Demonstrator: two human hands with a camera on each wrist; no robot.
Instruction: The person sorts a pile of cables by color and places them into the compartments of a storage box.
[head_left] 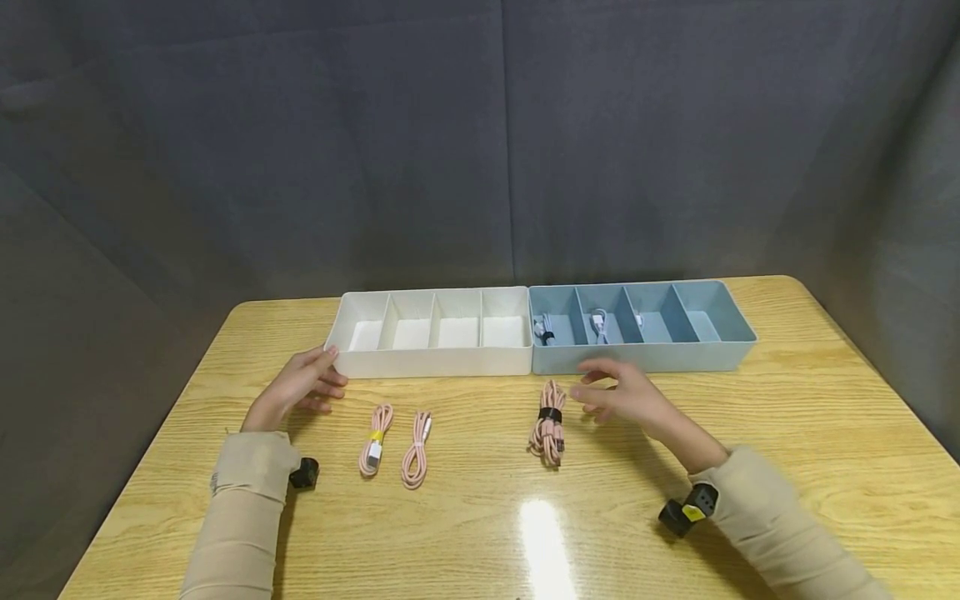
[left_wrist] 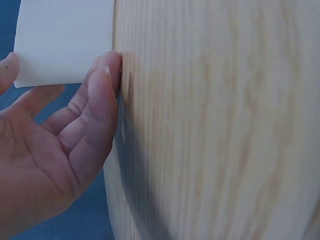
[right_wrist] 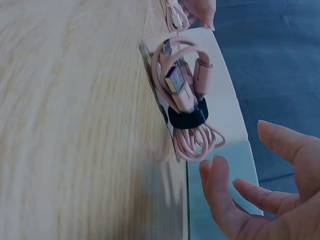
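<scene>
My left hand (head_left: pixel 300 385) touches the left end of the white divided box (head_left: pixel 435 364), fingers fairly straight. Close up in the left wrist view, the thumb and fingertips of that hand (left_wrist: pixel 65 140) lie at the box's end (left_wrist: pixel 65 45). Over the table, my right hand (head_left: pixel 628 398) hovers with loosely bent fingers and nothing held. Just left of it lies a bundle of pink USB cables (head_left: pixel 551 429), bound by a black strap. The right wrist view shows a gap between this bundle (right_wrist: pixel 189 117) and the fingers of the right hand (right_wrist: pixel 265 210).
A pink cable with a yellow tie (head_left: pixel 377 436) and another coiled pink cable (head_left: pixel 416 457) lie left of centre. End to end with the white box stands a blue divided box (head_left: pixel 637 359); white cables (head_left: pixel 599 323) lie in its left compartments. A dark curtain (head_left: pixel 450 167) hangs behind.
</scene>
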